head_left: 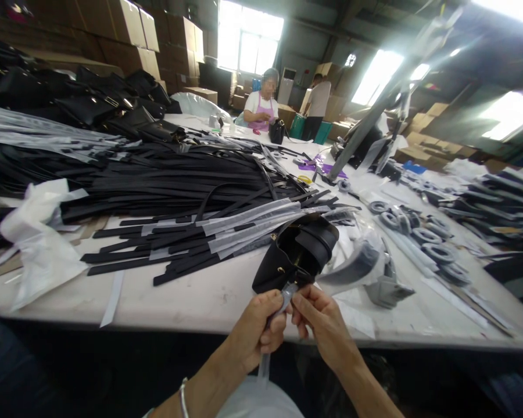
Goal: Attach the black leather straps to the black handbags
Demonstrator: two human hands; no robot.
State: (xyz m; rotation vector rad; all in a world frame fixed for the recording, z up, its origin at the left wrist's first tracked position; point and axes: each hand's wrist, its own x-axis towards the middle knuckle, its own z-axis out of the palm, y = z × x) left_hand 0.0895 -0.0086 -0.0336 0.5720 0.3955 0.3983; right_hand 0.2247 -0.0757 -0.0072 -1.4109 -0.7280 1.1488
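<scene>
A small black handbag [268, 267] lies open and tilted on the table's near edge, just beyond my hands. My left hand [261, 322] is closed around a strap wrapped in pale translucent film [289, 292], thumb pressed on top. Below that fist, a tail of film [264, 368] hangs down. My right hand [322, 316] pinches at the wrapped strap beside the left thumb, close to the bag's gold-coloured fittings. What exactly lies between the right fingertips is partly hidden.
Black straps [165, 180], some film-wrapped, are heaped left of the bag. Crumpled white wrapping [43, 238] lies further left. To the right are a grey tape dispenser [387, 290] and several rolls [438, 252]. A slanted metal pole [366, 122] rises beyond. A co-worker [261, 107] sits across the table.
</scene>
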